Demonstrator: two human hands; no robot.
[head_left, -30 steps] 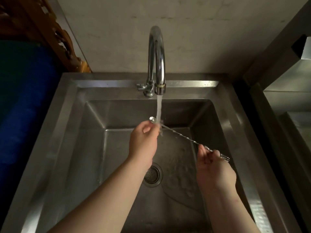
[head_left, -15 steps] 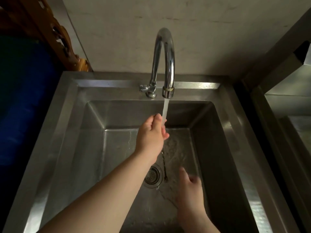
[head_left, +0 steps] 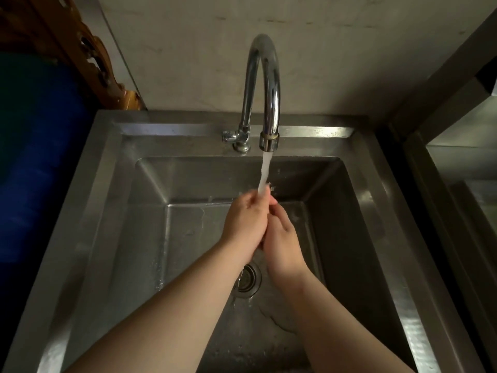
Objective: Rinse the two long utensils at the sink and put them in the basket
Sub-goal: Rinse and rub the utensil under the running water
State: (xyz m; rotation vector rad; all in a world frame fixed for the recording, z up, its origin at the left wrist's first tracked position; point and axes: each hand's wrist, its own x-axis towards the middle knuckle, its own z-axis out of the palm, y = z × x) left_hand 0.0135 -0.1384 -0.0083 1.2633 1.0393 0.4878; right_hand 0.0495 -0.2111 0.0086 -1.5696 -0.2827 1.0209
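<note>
Both forearms enter from 6 o'clock and meet over the middle of the basin. A second ago we held the long utensil stretched between the hands, slanting from 11 toward 4 o'clock; half a second ago it hung upright from the left hand alone, tines down near the drain. Now the right hand (head_left: 282, 238) has come up against the left hand (head_left: 247, 219), palms close, directly under the water stream (head_left: 265, 173). The utensil is hidden: we judge it sits between the palms, but we cannot confirm it, nor whether either hand clasps it or only rubs. Fingers of both appear curled; grip not resolvable.

Drain strainer (head_left: 248, 278) lies just below the hands, toward 6 o'clock. Sink (head_left: 107, 211) walls are wet. Faucet (head_left: 265, 84) stands at 12 o'clock, running; its tap handle (head_left: 231, 135) sits just left of the spout.

Judgement: rinsing is mid-way on one utensil. Second utensil and basket are not in view, so placement remains undone.

Writing, brands, labels: none legible anywhere.
</note>
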